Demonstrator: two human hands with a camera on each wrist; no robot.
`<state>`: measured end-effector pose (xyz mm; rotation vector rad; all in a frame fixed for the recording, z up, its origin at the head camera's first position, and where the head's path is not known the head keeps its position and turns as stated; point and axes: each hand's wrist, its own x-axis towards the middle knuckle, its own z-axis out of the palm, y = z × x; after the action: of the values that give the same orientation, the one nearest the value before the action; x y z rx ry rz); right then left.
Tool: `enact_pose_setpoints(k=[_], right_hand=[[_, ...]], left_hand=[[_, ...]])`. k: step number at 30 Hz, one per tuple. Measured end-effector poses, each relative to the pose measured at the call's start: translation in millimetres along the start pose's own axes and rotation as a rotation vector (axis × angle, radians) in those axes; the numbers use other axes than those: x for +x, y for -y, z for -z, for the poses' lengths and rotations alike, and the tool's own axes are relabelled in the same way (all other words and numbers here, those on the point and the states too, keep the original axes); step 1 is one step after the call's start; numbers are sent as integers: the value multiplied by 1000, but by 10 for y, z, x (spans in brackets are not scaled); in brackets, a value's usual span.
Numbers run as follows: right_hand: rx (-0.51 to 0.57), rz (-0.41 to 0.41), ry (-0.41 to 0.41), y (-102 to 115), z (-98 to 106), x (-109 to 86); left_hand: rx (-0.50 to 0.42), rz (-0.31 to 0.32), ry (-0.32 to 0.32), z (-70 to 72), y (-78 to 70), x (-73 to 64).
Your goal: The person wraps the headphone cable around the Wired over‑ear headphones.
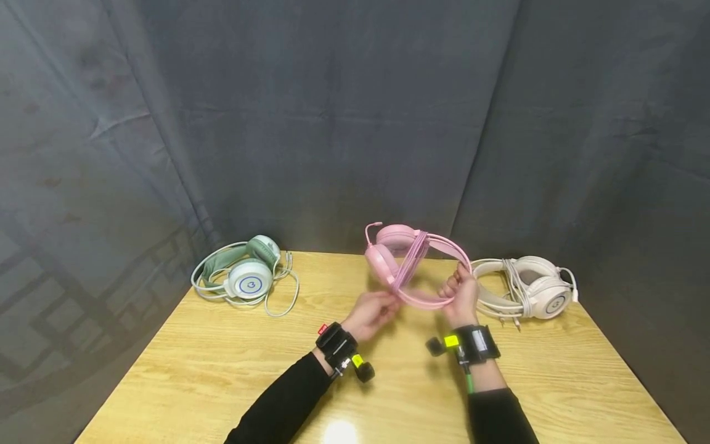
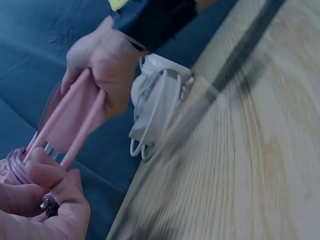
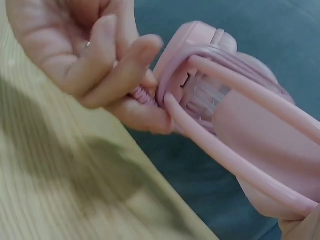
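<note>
A pink headset (image 1: 383, 262) with a microphone boom is held up above the table, its cable (image 1: 412, 259) wound in a bundle across the band near the earcups. My right hand (image 1: 461, 293) grips the headband at its top; in the left wrist view the fingers wrap round both pink band rods (image 2: 80, 122). Beside the bundle, my left hand (image 1: 374, 313) pinches the cable's loose end. A metal jack plug (image 2: 48, 202) pokes out between the left fingers, and a short pink length of cord (image 3: 143, 95) shows under them in the right wrist view.
On the wooden table (image 1: 222, 382), a white and green headset (image 1: 249, 277) lies at the back left with its cable loosely looped. At the back right lies a cream headset (image 1: 546, 296), cable wound round it. A grey cloth (image 1: 333, 123) hangs behind and at both sides.
</note>
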<state>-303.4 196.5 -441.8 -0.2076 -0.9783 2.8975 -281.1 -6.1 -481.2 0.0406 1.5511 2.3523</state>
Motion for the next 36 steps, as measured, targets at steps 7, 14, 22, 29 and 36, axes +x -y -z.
enact_pose_setpoints(k=[7,14,22,29,36], right_hand=[[-60,-18,59,-36,59,83],[-209,-180,100,-43,253,190],[-444,-165,96,-73,333,347],[-1440,85,59,41,307,532],[-1988,311,101,137,274,658]], left_hand=[[-99,31,-23,32,-40,-32],[-144,106,-1,25,27,-105],[-198,137,-11,-5,41,-123],[-231,77,-32,-18,56,-11],[-42,9,-86,-74,116,68]])
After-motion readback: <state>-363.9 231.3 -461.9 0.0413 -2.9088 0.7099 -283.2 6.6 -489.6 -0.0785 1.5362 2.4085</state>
